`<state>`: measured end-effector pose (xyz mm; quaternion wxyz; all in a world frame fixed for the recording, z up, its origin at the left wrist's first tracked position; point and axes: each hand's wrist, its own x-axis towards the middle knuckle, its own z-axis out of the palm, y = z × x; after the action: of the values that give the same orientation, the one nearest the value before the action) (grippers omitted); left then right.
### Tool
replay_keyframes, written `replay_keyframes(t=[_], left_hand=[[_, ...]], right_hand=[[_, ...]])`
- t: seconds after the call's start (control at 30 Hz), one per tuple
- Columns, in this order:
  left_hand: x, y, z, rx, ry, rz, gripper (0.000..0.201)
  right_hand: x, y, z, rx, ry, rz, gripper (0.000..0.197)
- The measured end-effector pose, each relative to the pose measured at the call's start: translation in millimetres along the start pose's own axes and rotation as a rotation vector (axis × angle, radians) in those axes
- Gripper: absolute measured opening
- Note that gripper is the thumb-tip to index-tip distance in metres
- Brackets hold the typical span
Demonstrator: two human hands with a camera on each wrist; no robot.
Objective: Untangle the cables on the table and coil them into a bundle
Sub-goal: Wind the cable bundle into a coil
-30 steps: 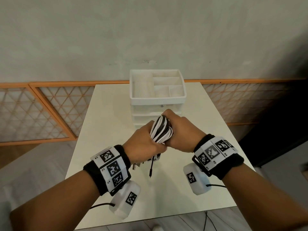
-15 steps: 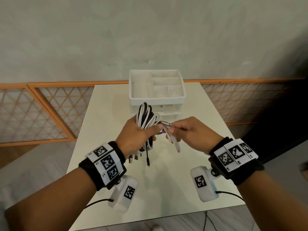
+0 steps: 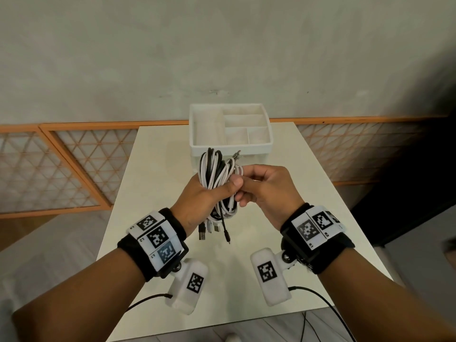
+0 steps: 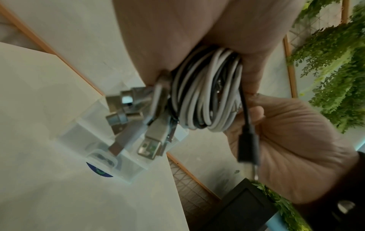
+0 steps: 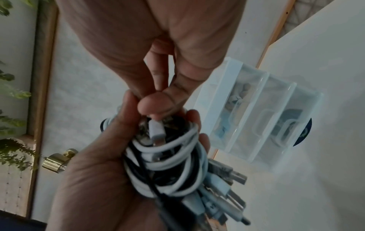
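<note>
A coiled bundle of white and black cables (image 3: 214, 174) (image 4: 205, 96) (image 5: 168, 162) is held above the table. My left hand (image 3: 209, 193) (image 5: 94, 179) grips it round the middle, thumb across the front. Several USB plugs (image 3: 209, 229) (image 4: 152, 140) (image 5: 227, 187) and a thin black lead (image 3: 225, 230) hang below the fist. My right hand (image 3: 249, 191) (image 5: 156, 101) pinches a white plug end (image 5: 156, 129) against the side of the coil, fingertips touching my left thumb.
A white drawer organiser (image 3: 267, 146) with open top compartments stands at the back of the white table (image 3: 308, 193), just behind the bundle; its clear drawers (image 5: 256, 117) show from below. An orange lattice railing (image 3: 61, 169) runs behind the table. Wrist-camera leads (image 3: 320, 299) trail off the near edge.
A second ago both hands clasped the bundle together. The right hand then drew a white plug end out to the right, and now has brought it back against the coil.
</note>
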<state>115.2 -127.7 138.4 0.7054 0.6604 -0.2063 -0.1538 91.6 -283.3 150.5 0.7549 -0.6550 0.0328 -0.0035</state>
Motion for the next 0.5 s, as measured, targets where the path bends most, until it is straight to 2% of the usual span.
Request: replay_keyframes(t=[0.17, 0.27, 0.4, 0.5], left_hand=[[-1.2, -1.3, -3.1, -0.016, 0.001, -0.035, 0.033], [-0.3, 0.2, -3.6, 0.014, -0.039, -0.043, 0.034], [0.3, -2.3, -4.7, 0.035, -0.057, -0.058, 0.041], [2.9, -1.8, -1.1, 0.031, -0.032, -0.067, 0.054]], right_hand=[[2.2, 2.6, -2.3, 0.113, -0.013, 0.025, 0.002], [2.5, 3.6, -4.4, 0.164, -0.029, 0.051, 0.009], [2.9, 3.4, -6.2, 0.004, -0.024, 0.031, 0.024], [6.1, 0.2, -7.5, -0.103, 0.038, -0.034, 0.019]])
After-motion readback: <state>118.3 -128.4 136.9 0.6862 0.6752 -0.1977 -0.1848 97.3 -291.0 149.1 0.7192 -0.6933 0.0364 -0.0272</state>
